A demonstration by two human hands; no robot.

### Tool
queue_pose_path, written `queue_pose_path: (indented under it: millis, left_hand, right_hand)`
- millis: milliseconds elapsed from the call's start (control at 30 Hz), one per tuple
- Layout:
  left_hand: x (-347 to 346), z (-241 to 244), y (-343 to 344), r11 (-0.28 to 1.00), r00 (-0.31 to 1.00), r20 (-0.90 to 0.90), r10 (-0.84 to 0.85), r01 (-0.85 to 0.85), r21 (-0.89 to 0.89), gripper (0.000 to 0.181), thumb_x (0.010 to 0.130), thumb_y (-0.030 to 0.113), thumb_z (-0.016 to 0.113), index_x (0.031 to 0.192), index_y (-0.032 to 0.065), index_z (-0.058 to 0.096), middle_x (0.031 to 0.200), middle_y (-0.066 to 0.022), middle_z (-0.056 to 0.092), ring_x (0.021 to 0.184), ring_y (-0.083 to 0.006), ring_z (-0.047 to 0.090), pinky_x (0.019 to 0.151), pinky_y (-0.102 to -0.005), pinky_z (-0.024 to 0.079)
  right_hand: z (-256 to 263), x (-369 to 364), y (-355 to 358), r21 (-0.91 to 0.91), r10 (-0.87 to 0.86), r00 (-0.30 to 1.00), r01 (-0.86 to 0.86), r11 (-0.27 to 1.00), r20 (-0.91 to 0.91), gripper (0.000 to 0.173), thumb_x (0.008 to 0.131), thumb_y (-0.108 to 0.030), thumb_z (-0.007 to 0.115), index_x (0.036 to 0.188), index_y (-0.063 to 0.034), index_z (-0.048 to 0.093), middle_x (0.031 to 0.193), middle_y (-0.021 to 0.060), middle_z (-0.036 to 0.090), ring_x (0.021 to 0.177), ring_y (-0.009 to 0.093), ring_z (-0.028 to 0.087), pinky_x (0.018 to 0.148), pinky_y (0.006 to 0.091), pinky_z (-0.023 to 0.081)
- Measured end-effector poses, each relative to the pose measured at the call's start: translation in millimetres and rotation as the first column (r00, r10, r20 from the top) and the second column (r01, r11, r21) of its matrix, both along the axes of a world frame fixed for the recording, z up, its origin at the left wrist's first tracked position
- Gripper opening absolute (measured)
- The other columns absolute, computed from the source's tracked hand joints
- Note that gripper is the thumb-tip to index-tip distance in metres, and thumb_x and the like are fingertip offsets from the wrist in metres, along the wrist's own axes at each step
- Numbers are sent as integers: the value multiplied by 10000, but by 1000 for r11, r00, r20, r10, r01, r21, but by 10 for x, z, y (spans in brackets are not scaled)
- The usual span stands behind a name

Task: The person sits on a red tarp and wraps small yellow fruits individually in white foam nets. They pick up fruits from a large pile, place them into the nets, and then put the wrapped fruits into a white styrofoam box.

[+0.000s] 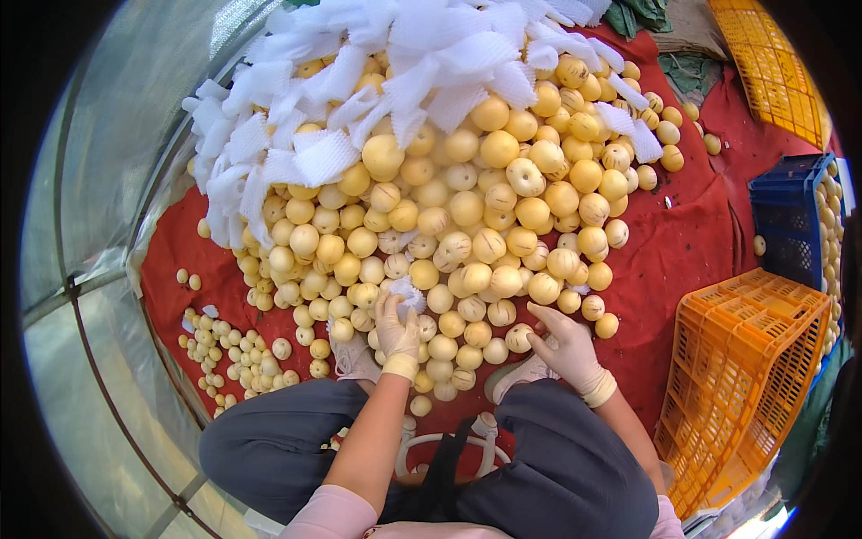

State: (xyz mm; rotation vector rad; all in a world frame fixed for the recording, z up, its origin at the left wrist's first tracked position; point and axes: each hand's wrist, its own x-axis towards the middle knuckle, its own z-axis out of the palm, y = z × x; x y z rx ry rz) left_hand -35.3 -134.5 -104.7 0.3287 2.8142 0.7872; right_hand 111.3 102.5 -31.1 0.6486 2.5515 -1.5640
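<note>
A large heap of yellow pepino melons (466, 207), some with purple streaks, lies before me. My left hand (397, 333), in a pale thin glove, grips a bunched white foam net sleeve (407, 295) at the heap's near side. Whether a fruit sits inside that sleeve is hidden. My right hand (569, 342), gloved alike, is at the near right edge with fingers apart and nothing in its grasp. Close by its fingers lies a streaked pepino melon (519, 338). Many flat white foam net sleeves (438, 50) cover the far part of the heap.
Red cloth (680, 249) spreads under the fruit. Smaller pepino melons (249, 357) lie at the left, near clear plastic sheeting (94, 202). An orange plastic crate (734, 377) stands tilted at right, beside a blue crate (784, 209). A yellow crate (771, 67) is farther back.
</note>
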Motion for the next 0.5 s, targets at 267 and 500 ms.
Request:
queue_pose_path:
  millis: [267,500]
  left_hand:
    - [-253,951,-301,624,770,637,48,-521,583,275,831,4,525,1105,6,502,1005,-72,565,902,-122,526,777,-248,444]
    - [623,2276,-679,531,414,780,-469,-574,624,295,863,163,540,1117,16,500,994,-44,569,868,-112,541,769,-249,440]
  right_hand:
    - [1269,-475,527,-132,-206,965,185,974,-161,294,792,-52,549,1080,4,538,907,85,622,782,117,588,720,234,463]
    - [1387,-454,-1040,-498,391,902,-427,755,-180,472,797,-177,606,1228,-72,445,1112,109,549,883,161,572,781,275,459]
